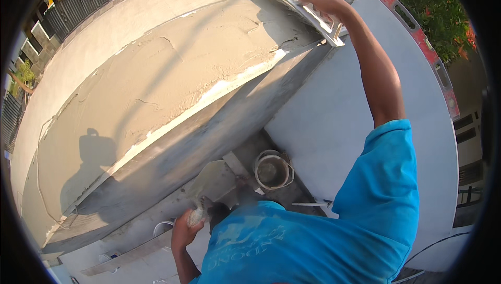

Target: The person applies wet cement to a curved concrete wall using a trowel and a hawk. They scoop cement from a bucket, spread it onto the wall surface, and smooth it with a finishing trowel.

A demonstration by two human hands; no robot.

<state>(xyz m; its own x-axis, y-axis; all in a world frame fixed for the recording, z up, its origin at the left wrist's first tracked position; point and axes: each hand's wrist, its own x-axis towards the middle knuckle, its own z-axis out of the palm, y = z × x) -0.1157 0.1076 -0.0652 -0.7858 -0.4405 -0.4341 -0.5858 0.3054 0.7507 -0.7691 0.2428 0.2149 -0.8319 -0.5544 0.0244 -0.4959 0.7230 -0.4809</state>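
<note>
High at the upper right, my right hand point(326, 5) is closed round the handle of a long, white plastering float point(302, 10). The float lies tilted at the far end of a ledge of wet grey-beige mortar point(172, 65), beside the white wall. Low down near my body, my left hand point(187, 230) is wrapped round the mortar-caked handle of what looks like a trowel point(211, 182). Its pale blade points away from me and blends with the floor behind. Smooth mortar covers most of the ledge, with a few ridges and a rough near edge.
A mortar-stained bucket point(274, 170) stands on the floor below, in the corner by the white wall point(318, 127). A red spirit level point(415, 31) lies along that wall's top. Bent wire point(39, 179) sticks out at the ledge's left end. Beyond are a paved road and a dark gate point(88, 2).
</note>
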